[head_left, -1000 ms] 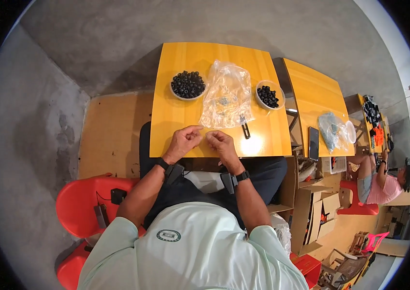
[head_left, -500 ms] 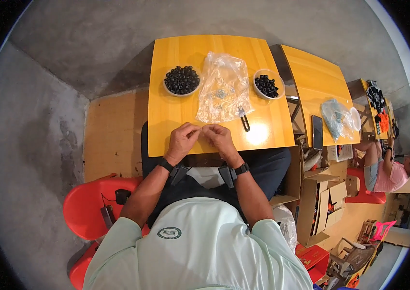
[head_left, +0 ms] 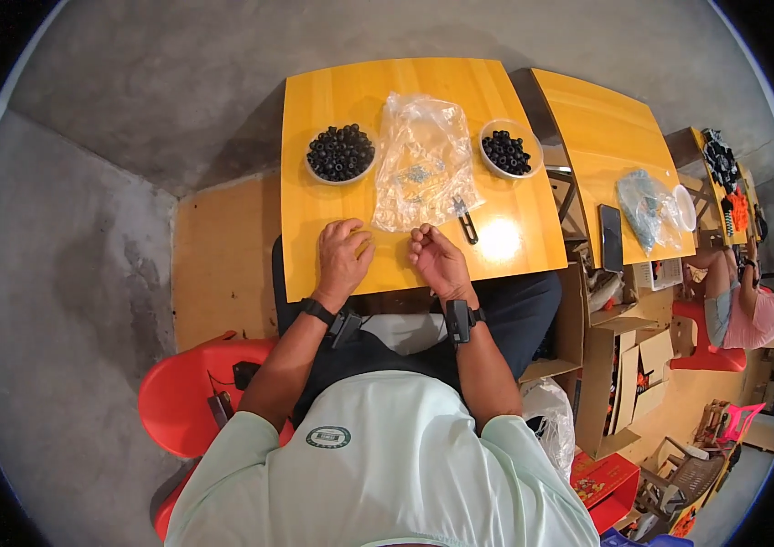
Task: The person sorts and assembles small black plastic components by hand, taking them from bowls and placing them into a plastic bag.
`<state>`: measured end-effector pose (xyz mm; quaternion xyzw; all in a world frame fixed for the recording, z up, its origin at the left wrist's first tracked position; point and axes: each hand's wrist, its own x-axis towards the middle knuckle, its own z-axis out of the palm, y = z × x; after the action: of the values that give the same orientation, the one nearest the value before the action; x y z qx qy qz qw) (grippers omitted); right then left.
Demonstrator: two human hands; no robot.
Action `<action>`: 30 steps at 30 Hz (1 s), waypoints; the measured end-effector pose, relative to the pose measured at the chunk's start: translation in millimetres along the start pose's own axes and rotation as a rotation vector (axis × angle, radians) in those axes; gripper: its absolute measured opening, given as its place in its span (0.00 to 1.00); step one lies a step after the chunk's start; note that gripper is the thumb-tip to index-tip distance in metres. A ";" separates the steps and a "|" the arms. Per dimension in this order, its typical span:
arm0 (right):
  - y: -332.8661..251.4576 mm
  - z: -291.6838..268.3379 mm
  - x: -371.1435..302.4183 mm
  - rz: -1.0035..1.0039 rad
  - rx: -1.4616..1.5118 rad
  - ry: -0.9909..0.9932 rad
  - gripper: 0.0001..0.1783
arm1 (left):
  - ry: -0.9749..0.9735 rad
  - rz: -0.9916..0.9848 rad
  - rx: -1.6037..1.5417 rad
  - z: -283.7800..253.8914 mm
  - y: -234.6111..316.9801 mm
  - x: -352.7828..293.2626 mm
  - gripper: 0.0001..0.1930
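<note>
My left hand is over the near part of the yellow table, back up, its bent fingers a little apart and nothing visible in them. To its right, my right hand is turned partly palm up with its fingertips and thumb drawn together; whatever they pinch is too small to make out. Just beyond both hands lies a clear plastic bag with small pale metal-looking pieces in it. Beside the bag's near right corner rests a small black-handled tool, close to my right hand.
Round clear tubs of black beads stand on either side of the bag: a left tub and a right tub. The neighbouring table bears a phone and a bag. Cardboard boxes and a seated person are further right.
My hands have moved apart from their fingertip-to-fingertip position. The left has shifted slightly left, and the right has moved right and rolled palm up. The whole view has shifted slightly.
</note>
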<state>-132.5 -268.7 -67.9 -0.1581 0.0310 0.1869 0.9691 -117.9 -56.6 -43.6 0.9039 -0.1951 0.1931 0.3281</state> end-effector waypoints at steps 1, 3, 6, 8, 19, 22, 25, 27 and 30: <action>0.2 0.2 0.6 -0.016 -0.009 0.021 0.10 | -0.001 0.007 0.010 -0.8 -0.8 0.7 0.07; -0.3 -5.3 -0.6 -0.005 -0.012 -0.052 0.11 | -0.025 -0.003 -0.017 -3.4 -0.4 0.2 0.09; -1.3 -16.0 -1.8 0.019 -0.038 -0.040 0.14 | -0.030 -0.071 -0.114 -8.8 -4.4 -0.1 0.08; -1.0 -11.7 -1.4 0.023 -0.040 -0.047 0.15 | 0.064 -0.107 -0.198 -15.4 -9.6 8.0 0.06; 1.8 -19.3 5.4 0.004 0.015 -0.090 0.15 | -0.182 -0.114 0.212 -50.2 -62.8 133.9 0.09; 1.0 -15.1 3.8 0.000 0.011 -0.060 0.15 | -0.308 -0.066 0.303 -43.4 -67.1 146.5 0.12; 0.5 -16.1 2.1 0.000 0.025 -0.057 0.15 | -0.437 -0.079 0.389 -40.0 -56.7 158.8 0.13; 0.9 -15.7 0.9 0.001 0.037 -0.034 0.15 | -0.480 -0.069 0.425 -39.4 -52.0 162.3 0.13; -0.7 -15.3 -0.1 -0.008 0.024 -0.049 0.15 | -0.466 -0.011 0.474 -35.6 -48.4 162.0 0.10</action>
<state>-132.4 -274.2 -82.2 -0.1421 0.0091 0.1863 0.9721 35.1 -35.1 33.9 0.9760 -0.2096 0.0193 0.0565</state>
